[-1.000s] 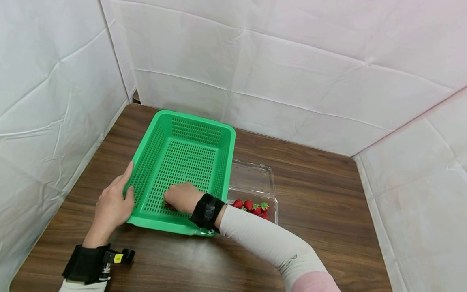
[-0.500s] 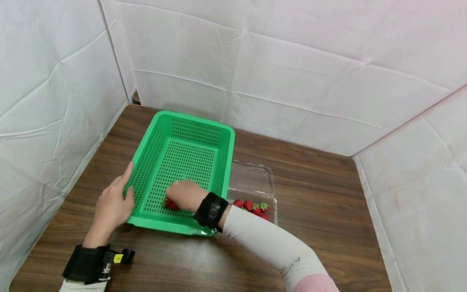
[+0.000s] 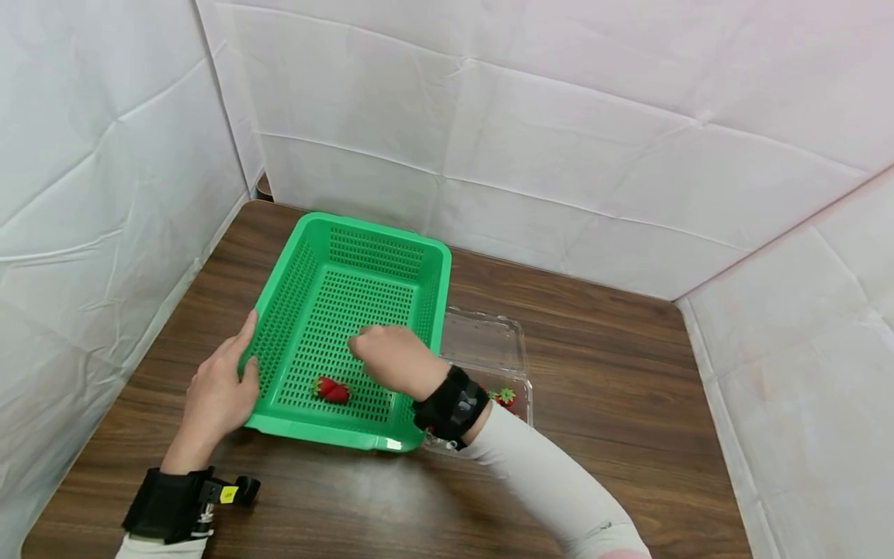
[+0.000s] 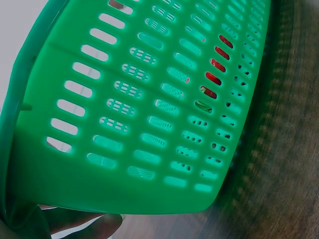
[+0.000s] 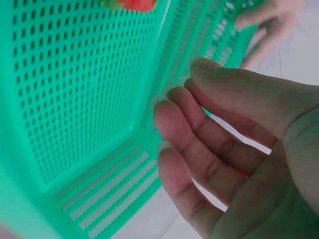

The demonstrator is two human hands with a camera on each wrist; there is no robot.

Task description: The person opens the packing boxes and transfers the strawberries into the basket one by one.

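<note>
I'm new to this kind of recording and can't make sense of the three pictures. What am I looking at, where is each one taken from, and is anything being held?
No machine here: a person works with two bare hands, wearing a camera on the head and one on each wrist. The wide picture is the head view, looking down at a brown table walled by white sheets. On it stand a green basket and, beside it, a clear box with strawberries. One strawberry lies in the basket. The left hand grips the basket's side. The right hand hovers above the basket floor, fingers relaxed, holding nothing. The left wrist picture shows the basket's slotted wall from outside, red showing through the slots. The right wrist picture shows the right hand's empty fingers over the basket.
</note>
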